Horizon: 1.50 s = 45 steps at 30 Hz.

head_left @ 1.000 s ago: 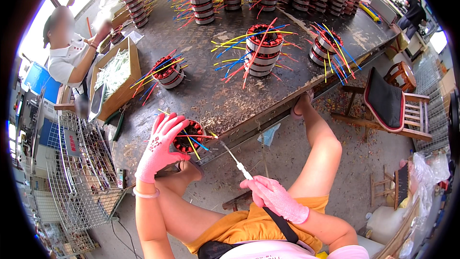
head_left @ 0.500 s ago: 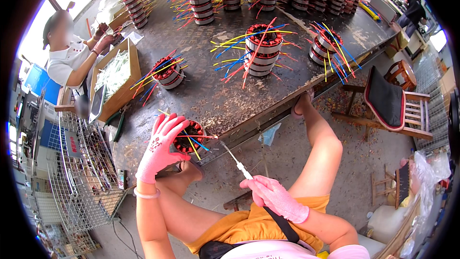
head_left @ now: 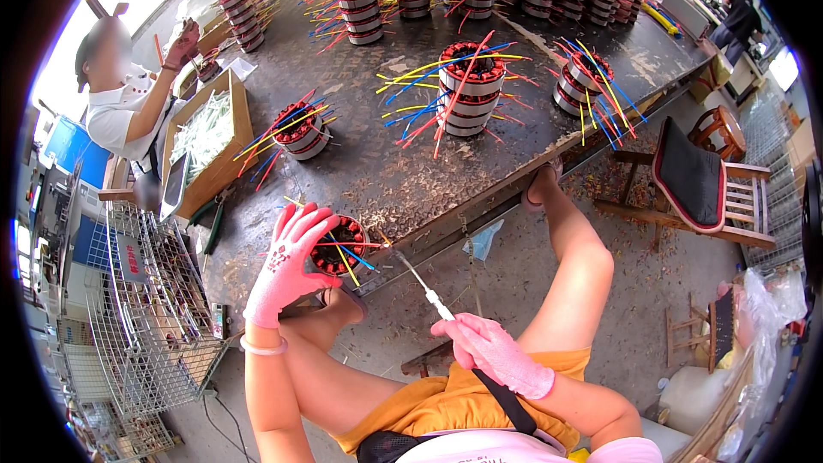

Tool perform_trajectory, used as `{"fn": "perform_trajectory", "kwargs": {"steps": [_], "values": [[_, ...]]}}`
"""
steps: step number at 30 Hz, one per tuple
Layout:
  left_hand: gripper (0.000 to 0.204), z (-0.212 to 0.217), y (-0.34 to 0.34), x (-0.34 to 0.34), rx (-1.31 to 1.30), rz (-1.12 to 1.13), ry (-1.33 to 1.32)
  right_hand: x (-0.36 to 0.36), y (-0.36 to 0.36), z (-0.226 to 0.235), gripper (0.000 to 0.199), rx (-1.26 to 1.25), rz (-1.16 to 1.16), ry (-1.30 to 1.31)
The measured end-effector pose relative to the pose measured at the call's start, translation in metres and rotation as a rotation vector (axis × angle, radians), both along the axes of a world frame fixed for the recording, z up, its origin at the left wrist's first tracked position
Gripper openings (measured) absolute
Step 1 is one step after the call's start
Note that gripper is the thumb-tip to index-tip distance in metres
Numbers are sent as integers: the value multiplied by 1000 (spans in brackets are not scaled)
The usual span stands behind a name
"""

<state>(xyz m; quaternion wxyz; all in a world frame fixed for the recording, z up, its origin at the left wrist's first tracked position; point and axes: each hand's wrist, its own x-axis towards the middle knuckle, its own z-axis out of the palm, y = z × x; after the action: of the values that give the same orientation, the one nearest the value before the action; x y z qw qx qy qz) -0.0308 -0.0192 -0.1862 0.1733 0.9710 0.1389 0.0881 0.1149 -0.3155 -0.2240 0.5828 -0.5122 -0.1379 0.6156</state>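
Note:
At the near edge of the table, my left hand, in a pink glove, grips the left side of a motor stator with red windings. Red, blue and yellow wires stick out of that stator, and one red wire points right, over the table edge. My right hand, also gloved, is closed on a slim torch with a white fitting and a thin metal tube. The torch tip glows orange just right of the red wire's end. The torch's grip is hidden in my fingers.
Other stators stand on the dark table: a short one, a stack and tall stacks behind. A box of white tubes and green-handled pliers lie left. A person works beyond; a chair stands right.
The glow at the torch tip has turned from a small bright spot into an orange streak. My hands have hardly moved. The person at left has raised a hand.

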Motion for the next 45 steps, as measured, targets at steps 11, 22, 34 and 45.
{"fn": "perform_trajectory", "kwargs": {"steps": [11,22,34,45], "values": [[82,-6,-3,0,-71,15,-128,17,-14,29,32,-77,6,-28],[91,76,64,21,-125,407,-325,62,-57,15,36,-59,-177,-150],[85,34,150,92,-336,547,-417,78,-53,33,36,16,-315,-230],[82,47,146,89,-364,455,-294,82,-47,32,37,39,-340,-262]]}}
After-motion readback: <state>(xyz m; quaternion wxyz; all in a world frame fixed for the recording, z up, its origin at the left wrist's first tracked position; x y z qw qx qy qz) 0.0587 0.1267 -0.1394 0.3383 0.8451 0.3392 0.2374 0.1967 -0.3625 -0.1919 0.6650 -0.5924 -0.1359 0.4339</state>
